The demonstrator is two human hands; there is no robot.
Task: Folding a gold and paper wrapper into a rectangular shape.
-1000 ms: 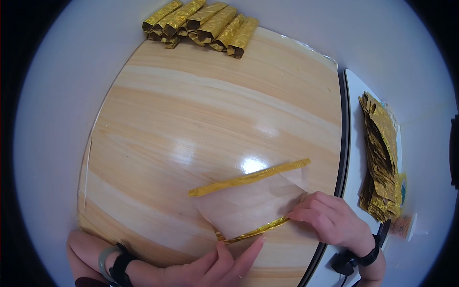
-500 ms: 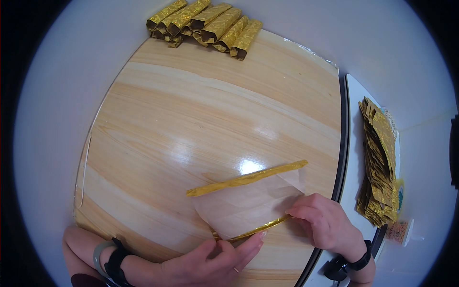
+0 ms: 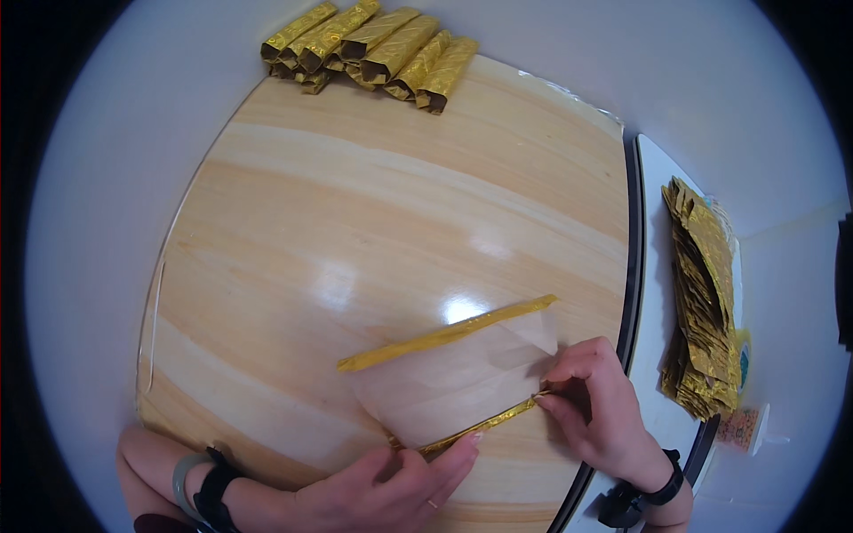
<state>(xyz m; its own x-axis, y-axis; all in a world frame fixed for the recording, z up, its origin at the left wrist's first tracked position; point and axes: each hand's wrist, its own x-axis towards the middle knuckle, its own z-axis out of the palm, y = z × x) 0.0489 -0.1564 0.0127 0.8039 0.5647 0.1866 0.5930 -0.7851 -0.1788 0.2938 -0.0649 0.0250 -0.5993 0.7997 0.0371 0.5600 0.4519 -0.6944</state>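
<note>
In front of me lies a sheet of gold foil paper (image 3: 453,373), its pale underside facing up. Narrow gold folds run along its far and near long edges. My left hand (image 3: 400,484) is closed on the left and middle part of the near fold, fingertips resting along it. At the fold's right end, my right hand (image 3: 595,413) pinches the corner between thumb and forefinger, with its other fingers curled. The paper bows slightly between the two folds.
Gold rolled paper tubes (image 3: 391,53) lie stacked at the table's far left. On a white board (image 3: 653,178) to the right rests a thick stack of gold paper (image 3: 702,302). A small tub of tiny pellets (image 3: 742,429) stands beside it. A thin white stick (image 3: 155,329) lies along the left edge.
My right thumb and forefinger have come to a pinch on the near fold's right end, the hand rising slightly. The sheet has shifted a little left. My left hand stays on the fold.
</note>
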